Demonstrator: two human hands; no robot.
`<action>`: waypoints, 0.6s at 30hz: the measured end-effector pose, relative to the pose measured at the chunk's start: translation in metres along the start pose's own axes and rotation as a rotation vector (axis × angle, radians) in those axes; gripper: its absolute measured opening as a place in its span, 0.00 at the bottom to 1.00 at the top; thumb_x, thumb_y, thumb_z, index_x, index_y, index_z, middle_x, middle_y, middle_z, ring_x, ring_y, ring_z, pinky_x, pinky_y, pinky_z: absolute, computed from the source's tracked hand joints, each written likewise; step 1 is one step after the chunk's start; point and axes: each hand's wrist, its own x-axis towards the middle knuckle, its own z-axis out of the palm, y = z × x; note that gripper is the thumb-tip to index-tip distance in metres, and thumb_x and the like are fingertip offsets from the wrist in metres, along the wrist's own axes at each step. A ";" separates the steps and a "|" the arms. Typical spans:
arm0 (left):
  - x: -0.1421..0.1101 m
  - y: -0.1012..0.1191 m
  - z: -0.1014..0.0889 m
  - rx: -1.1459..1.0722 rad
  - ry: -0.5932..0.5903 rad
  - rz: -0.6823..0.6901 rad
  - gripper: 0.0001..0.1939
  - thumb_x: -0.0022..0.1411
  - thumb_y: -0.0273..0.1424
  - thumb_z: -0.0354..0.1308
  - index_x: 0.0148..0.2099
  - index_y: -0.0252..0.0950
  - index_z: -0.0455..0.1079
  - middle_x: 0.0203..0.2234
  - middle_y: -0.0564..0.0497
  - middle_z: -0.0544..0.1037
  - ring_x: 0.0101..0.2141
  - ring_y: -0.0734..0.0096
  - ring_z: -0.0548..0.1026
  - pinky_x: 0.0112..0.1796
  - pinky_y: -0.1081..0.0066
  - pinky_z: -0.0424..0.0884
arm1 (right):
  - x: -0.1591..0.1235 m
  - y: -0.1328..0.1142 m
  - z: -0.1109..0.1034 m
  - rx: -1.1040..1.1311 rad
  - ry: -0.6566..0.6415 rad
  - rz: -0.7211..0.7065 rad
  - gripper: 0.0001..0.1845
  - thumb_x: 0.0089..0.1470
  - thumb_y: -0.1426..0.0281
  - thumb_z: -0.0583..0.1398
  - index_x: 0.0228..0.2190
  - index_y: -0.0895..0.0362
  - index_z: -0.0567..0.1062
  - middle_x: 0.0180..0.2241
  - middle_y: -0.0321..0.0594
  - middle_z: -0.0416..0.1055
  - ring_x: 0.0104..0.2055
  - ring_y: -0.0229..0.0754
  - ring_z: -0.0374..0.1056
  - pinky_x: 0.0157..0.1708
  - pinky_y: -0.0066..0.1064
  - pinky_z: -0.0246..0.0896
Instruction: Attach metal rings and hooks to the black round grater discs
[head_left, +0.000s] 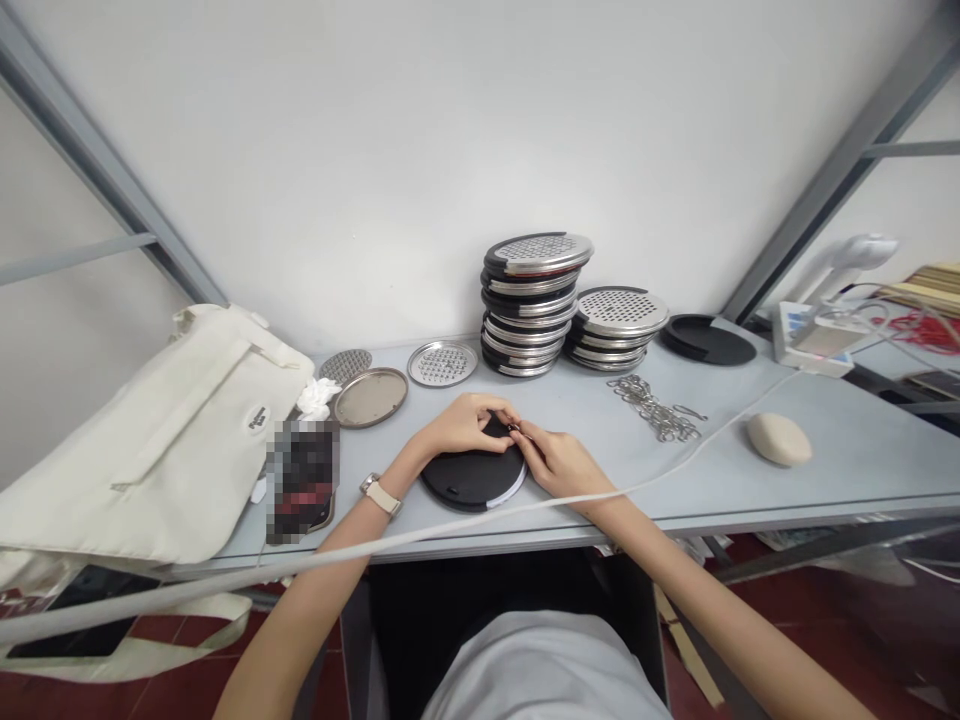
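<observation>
A round black disc (472,478) with a white edge lies flat on the grey table (847,455) in front of me. My left hand (465,422) curls over its far rim, fingers closed. My right hand (559,462) rests beside it, fingertips pinched on a small dark part at the disc's top edge, where both hands meet. A watch sits on my left wrist. What the fingers pinch is too small to name.
Two stacks of round metal graters (536,300) (619,325) stand at the back. Loose metal discs (442,362) (370,396), a black lid (709,340), metal rings (660,408), a beige oval object (778,438), a cream bag (165,440), a white cable (450,525).
</observation>
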 end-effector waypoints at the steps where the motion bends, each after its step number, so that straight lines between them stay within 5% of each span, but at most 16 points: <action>1: 0.000 0.000 0.000 -0.005 0.002 -0.007 0.15 0.48 0.29 0.61 0.40 0.31 0.72 0.31 0.52 0.74 0.19 0.86 0.53 0.20 0.79 0.51 | 0.000 0.000 0.000 0.001 0.003 0.002 0.16 0.62 0.67 0.45 0.44 0.57 0.69 0.31 0.41 0.76 0.28 0.41 0.72 0.26 0.27 0.53; 18: 0.000 0.000 -0.001 -0.042 -0.046 -0.006 0.14 0.50 0.30 0.60 0.41 0.31 0.72 0.30 0.51 0.75 0.19 0.85 0.53 0.20 0.79 0.50 | -0.001 -0.001 -0.002 -0.005 0.110 0.057 0.16 0.62 0.67 0.45 0.32 0.57 0.69 0.24 0.41 0.73 0.23 0.40 0.69 0.24 0.27 0.49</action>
